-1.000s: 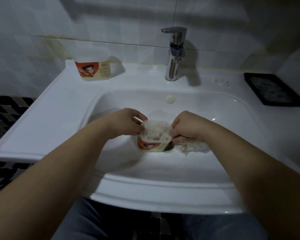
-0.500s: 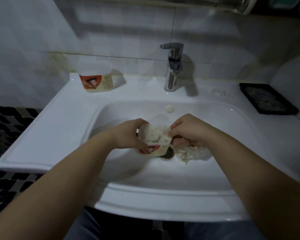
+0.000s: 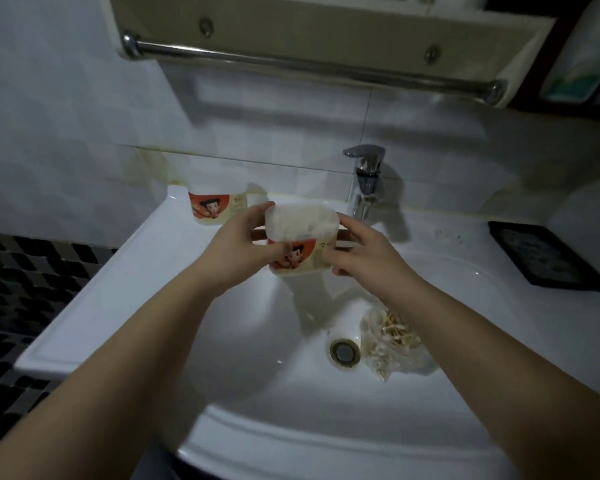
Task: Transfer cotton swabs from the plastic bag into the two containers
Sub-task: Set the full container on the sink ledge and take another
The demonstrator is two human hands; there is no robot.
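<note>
Both hands hold a small white container (image 3: 300, 233) with a red cartoon label, raised above the basin and filled with white swab tips. My left hand (image 3: 246, 251) grips its left side and my right hand (image 3: 361, 254) its right side. A second container (image 3: 217, 209) with the same label stands on the sink ledge at the back left, just behind my left hand. The clear plastic bag (image 3: 392, 341) with several wooden-stick cotton swabs lies in the basin right of the drain (image 3: 344, 351), partly hidden by my right forearm.
The white sink (image 3: 118, 289) has a chrome faucet (image 3: 366, 181) at the back centre. A black tray (image 3: 544, 258) sits on the right ledge. A metal towel bar (image 3: 309, 64) runs under a cabinet above. Dark mosaic tiles lie at the left.
The held container has risen from the basin bottom near the drain to faucet height, toward the back ledge. The camera has tilted up, and the bag now lies uncovered in the basin.
</note>
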